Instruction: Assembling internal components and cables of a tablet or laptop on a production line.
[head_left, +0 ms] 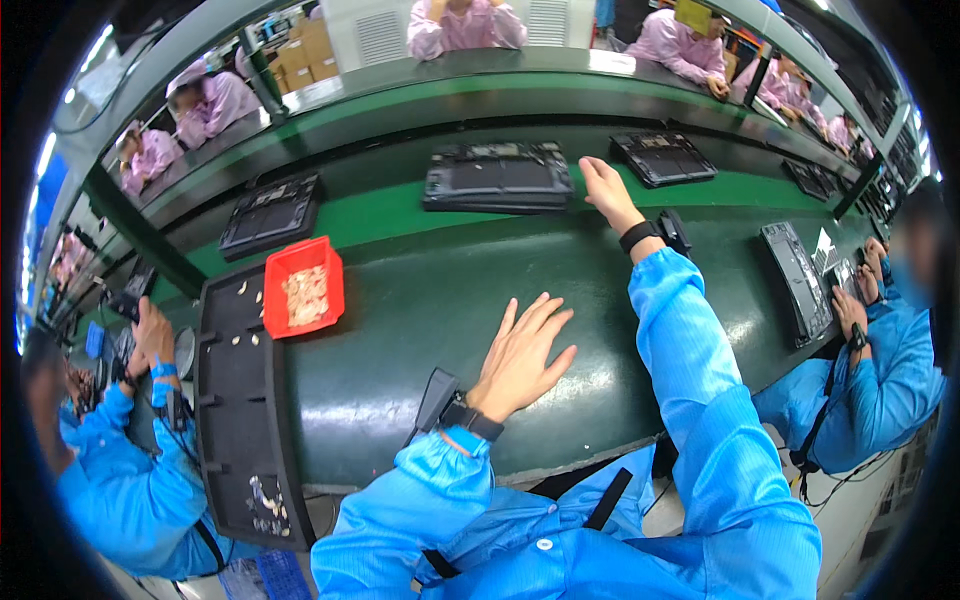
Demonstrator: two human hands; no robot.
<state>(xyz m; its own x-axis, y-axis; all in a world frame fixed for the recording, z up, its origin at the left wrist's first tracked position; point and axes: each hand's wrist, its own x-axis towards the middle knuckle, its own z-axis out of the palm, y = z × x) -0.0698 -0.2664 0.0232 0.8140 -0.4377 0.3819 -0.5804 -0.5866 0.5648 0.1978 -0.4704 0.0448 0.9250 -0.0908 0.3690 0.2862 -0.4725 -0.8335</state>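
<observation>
My left hand [522, 355] is open above the dark green work surface [400, 400], fingers spread and nothing in them. Farther forward, my right hand [608, 195] stretches out, open and without anything in it. It is nearest the right end of a stack of black tablet-like devices [498, 178] with their inner parts exposed; whether it touches them I cannot tell. Another such device [665, 158] lies just right of that hand. To the left of my left hand, a red bin [335, 288] of small pale pieces rests partly on a black compartment tray [285, 440].
More black devices [270, 215] lie at the far left on the green strip. At right, a person in blue [865, 330] works beside a long device stack [797, 280]. Another person in blue [130, 450] sits left of the tray. A green post [140, 230] rises at the left.
</observation>
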